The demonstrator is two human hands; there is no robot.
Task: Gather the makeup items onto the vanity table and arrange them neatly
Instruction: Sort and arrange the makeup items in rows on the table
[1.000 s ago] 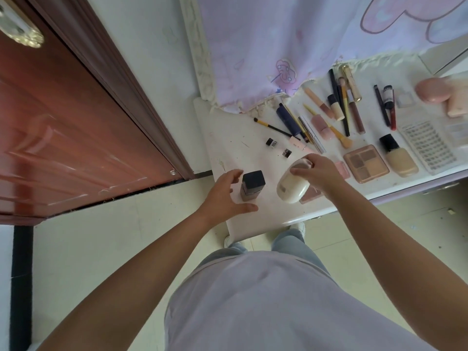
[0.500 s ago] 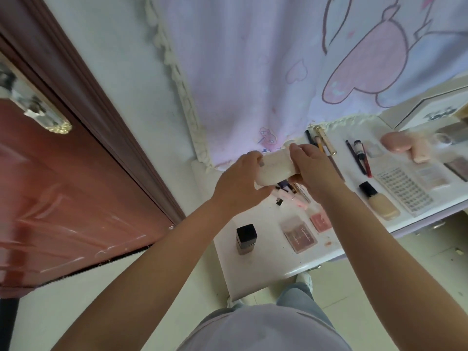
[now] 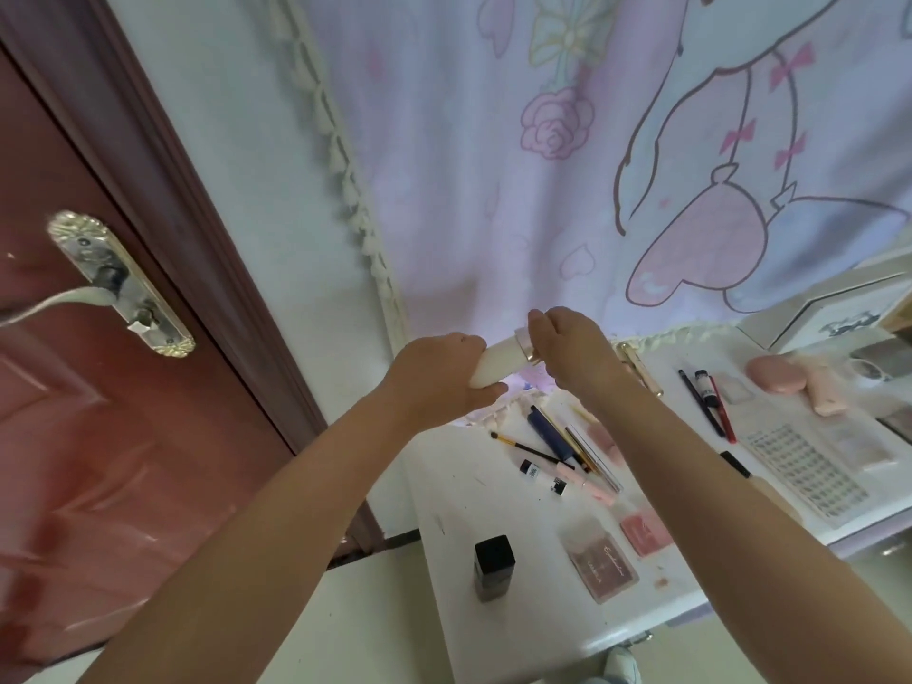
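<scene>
Both hands hold the white bottle (image 3: 496, 363) above the bench's (image 3: 498, 629) back edge: left hand (image 3: 437, 371) gripping its body, right hand (image 3: 567, 349) pinching its cap. Best kept level, then set upright among the others.

Both forearms bare, no sleeves, no watch or rings visible on left hand (image 3: 434, 375) or right hand (image 3: 572, 348). Pale shoe toe (image 3: 623, 666) at bottom edge.
</scene>
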